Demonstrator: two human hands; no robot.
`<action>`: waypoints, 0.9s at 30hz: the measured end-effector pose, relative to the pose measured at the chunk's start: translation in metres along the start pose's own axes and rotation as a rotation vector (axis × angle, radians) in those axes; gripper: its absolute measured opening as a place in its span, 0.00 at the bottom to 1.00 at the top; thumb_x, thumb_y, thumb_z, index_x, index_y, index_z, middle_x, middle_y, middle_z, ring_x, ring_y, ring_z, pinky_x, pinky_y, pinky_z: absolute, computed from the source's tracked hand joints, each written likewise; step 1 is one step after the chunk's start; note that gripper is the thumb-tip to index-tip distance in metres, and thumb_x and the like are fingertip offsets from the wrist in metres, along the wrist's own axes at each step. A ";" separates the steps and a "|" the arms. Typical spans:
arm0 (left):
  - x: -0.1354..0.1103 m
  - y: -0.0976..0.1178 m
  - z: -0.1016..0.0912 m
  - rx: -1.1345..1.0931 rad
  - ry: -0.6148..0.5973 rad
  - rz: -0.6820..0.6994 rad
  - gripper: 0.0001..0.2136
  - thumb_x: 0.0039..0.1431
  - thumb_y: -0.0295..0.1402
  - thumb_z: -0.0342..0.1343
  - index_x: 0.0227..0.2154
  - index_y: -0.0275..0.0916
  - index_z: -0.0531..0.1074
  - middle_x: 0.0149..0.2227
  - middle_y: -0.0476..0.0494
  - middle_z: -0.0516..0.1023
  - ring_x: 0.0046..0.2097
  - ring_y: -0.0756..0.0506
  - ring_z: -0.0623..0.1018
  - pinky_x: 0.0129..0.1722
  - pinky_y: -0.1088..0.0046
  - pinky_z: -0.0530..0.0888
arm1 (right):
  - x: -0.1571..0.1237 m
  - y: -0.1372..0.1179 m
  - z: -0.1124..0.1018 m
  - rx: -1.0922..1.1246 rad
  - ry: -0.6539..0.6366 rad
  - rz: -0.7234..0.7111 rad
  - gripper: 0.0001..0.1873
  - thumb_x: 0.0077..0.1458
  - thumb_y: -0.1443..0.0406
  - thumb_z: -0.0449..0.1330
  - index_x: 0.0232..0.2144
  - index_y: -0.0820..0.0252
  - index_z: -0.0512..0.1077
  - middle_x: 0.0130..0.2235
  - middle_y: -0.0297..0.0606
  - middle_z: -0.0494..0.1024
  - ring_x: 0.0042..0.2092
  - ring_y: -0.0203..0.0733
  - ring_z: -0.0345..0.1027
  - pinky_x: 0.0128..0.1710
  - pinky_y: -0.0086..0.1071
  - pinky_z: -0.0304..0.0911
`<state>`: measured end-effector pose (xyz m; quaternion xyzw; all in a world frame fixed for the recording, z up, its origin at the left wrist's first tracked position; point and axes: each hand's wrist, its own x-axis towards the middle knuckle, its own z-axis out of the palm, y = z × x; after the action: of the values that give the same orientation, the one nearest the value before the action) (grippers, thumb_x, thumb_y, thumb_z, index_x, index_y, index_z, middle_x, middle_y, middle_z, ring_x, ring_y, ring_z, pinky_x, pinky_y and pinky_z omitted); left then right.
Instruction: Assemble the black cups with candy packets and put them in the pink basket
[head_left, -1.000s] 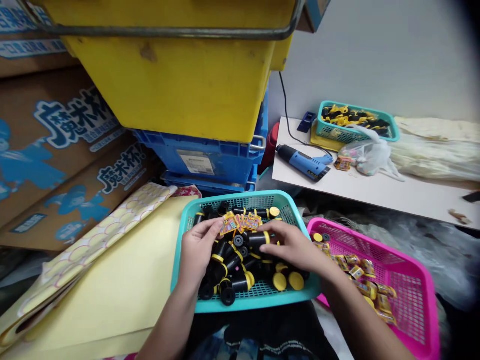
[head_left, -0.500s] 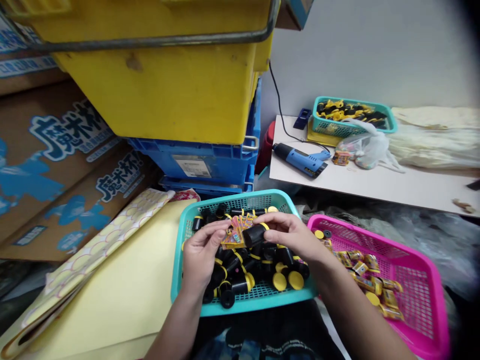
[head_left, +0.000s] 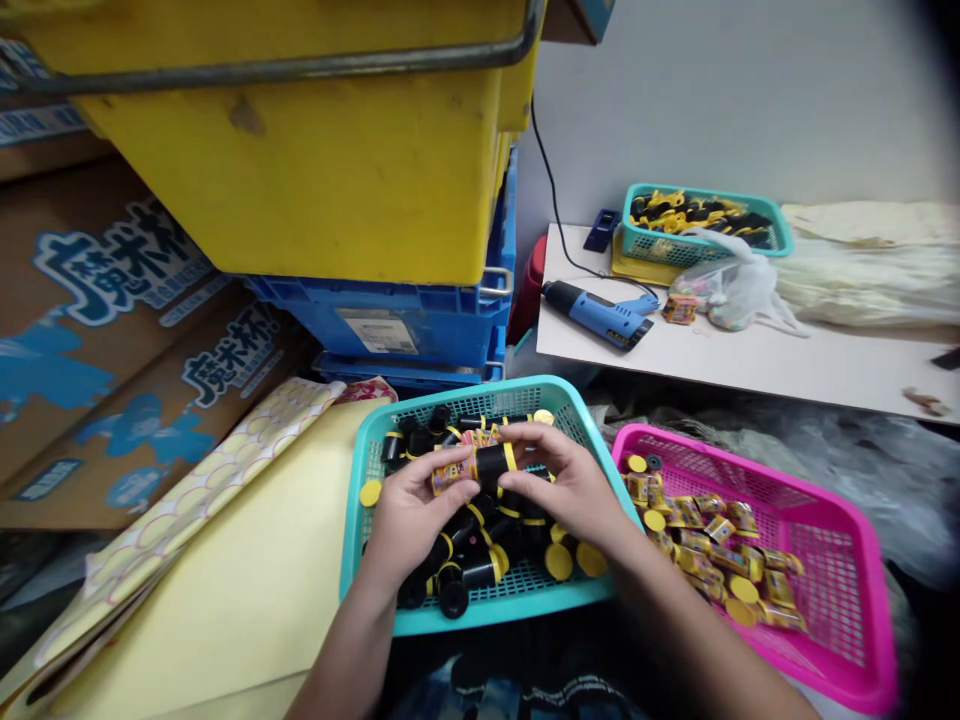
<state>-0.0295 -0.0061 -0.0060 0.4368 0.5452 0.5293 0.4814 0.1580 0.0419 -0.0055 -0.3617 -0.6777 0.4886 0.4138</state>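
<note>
My two hands meet above a teal basket (head_left: 360,520) that holds several black tubes (head_left: 480,570) with yellow bands and loose yellow caps (head_left: 559,562). My right hand (head_left: 570,485) grips one black tube with a yellow band (head_left: 495,462). My left hand (head_left: 409,515) pinches an orange printed label (head_left: 452,472) against that tube's left end. More orange labels (head_left: 480,436) lie in the basket just behind my fingers.
A pink basket (head_left: 840,590) on the right holds labelled tubes. Stacked yellow (head_left: 315,180) and blue crates (head_left: 390,320) stand behind, cardboard boxes (head_left: 112,330) at left. A white board (head_left: 750,360) carries a blue heat gun (head_left: 596,312), a plastic bag and another teal basket (head_left: 701,225). Yellow paper sheets (head_left: 225,590) lie at left.
My right hand lifted a black tube out of the basket. My left hand picked an orange label and brought it against the tube. Both hands drew together above the basket.
</note>
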 end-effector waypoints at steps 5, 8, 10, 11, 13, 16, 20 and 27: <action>-0.004 0.004 0.002 -0.011 -0.050 -0.062 0.17 0.42 0.34 0.69 0.38 0.41 0.79 0.40 0.44 0.83 0.36 0.44 0.82 0.36 0.72 0.80 | -0.005 0.003 0.009 0.197 -0.025 0.013 0.15 0.50 0.60 0.67 0.42 0.53 0.74 0.47 0.40 0.76 0.50 0.44 0.71 0.47 0.38 0.69; -0.006 0.006 0.004 -0.046 -0.037 -0.050 0.16 0.41 0.33 0.69 0.38 0.41 0.79 0.40 0.45 0.83 0.34 0.45 0.82 0.33 0.74 0.80 | -0.007 0.001 0.009 0.229 -0.006 -0.020 0.14 0.49 0.62 0.68 0.41 0.51 0.74 0.47 0.38 0.76 0.50 0.43 0.71 0.48 0.37 0.69; -0.006 0.007 0.005 -0.040 -0.019 -0.007 0.16 0.41 0.32 0.69 0.37 0.42 0.79 0.41 0.45 0.82 0.37 0.45 0.82 0.35 0.75 0.79 | -0.007 -0.001 0.009 0.215 0.013 -0.067 0.14 0.49 0.64 0.68 0.40 0.51 0.75 0.46 0.38 0.76 0.50 0.43 0.70 0.49 0.37 0.69; -0.007 0.007 0.005 -0.028 -0.011 0.015 0.15 0.41 0.31 0.69 0.37 0.42 0.79 0.40 0.45 0.82 0.38 0.45 0.82 0.36 0.75 0.79 | -0.007 -0.002 0.010 0.213 0.022 -0.089 0.14 0.48 0.64 0.69 0.40 0.51 0.75 0.46 0.38 0.76 0.50 0.43 0.70 0.48 0.38 0.69; -0.007 0.007 0.005 0.003 -0.003 0.045 0.15 0.41 0.31 0.69 0.36 0.41 0.80 0.39 0.46 0.82 0.41 0.44 0.81 0.39 0.74 0.79 | -0.007 -0.003 0.013 0.241 0.034 -0.122 0.15 0.46 0.64 0.70 0.39 0.52 0.75 0.44 0.39 0.77 0.50 0.44 0.70 0.47 0.37 0.70; -0.008 0.008 0.006 0.013 0.010 0.038 0.14 0.40 0.30 0.69 0.35 0.41 0.79 0.38 0.46 0.82 0.40 0.44 0.81 0.39 0.74 0.79 | -0.007 0.000 0.018 0.352 0.042 -0.133 0.16 0.45 0.66 0.71 0.38 0.51 0.75 0.43 0.38 0.76 0.49 0.43 0.70 0.46 0.36 0.70; -0.010 0.008 0.008 -0.006 0.023 0.044 0.15 0.41 0.29 0.69 0.36 0.41 0.79 0.40 0.46 0.82 0.40 0.44 0.82 0.39 0.73 0.79 | -0.010 0.004 0.023 0.439 0.079 -0.131 0.16 0.46 0.69 0.70 0.39 0.49 0.75 0.42 0.35 0.76 0.50 0.40 0.70 0.48 0.34 0.68; -0.017 0.014 0.004 0.061 0.063 0.125 0.13 0.39 0.28 0.70 0.32 0.42 0.79 0.34 0.49 0.82 0.38 0.47 0.81 0.38 0.78 0.77 | -0.011 0.007 0.033 0.494 0.051 -0.185 0.16 0.46 0.66 0.70 0.39 0.48 0.75 0.42 0.35 0.76 0.47 0.41 0.71 0.44 0.35 0.68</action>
<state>-0.0238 -0.0218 0.0093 0.4676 0.5476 0.5549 0.4165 0.1328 0.0213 -0.0203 -0.1984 -0.5572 0.5903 0.5493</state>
